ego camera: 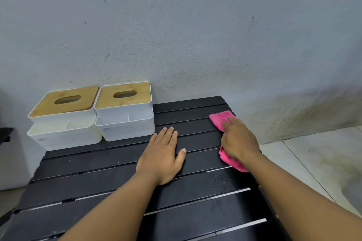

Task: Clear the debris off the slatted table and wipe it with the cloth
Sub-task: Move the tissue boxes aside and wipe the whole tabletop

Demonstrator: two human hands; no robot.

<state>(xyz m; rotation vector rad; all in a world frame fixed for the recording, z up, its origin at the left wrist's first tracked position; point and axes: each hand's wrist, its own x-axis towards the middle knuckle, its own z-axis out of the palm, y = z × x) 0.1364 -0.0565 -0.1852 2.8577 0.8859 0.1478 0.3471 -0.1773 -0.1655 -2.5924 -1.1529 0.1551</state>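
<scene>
The black slatted table (101, 186) fills the lower part of the head view. My right hand (240, 141) presses a pink cloth (221, 118) flat against the slats near the table's far right edge; the cloth shows ahead of and behind the hand. My left hand (163, 154) lies flat on the table's middle, palm down, fingers together, holding nothing. Small pale specks and droplets dot the slats near the front right (219, 181).
Two white organiser boxes with bamboo slotted lids stand side by side at the table's back left, the left box (64, 121) and the right box (125, 113). A grey wall (176, 35) rises right behind the table. Pale floor tiles (317, 160) lie to the right.
</scene>
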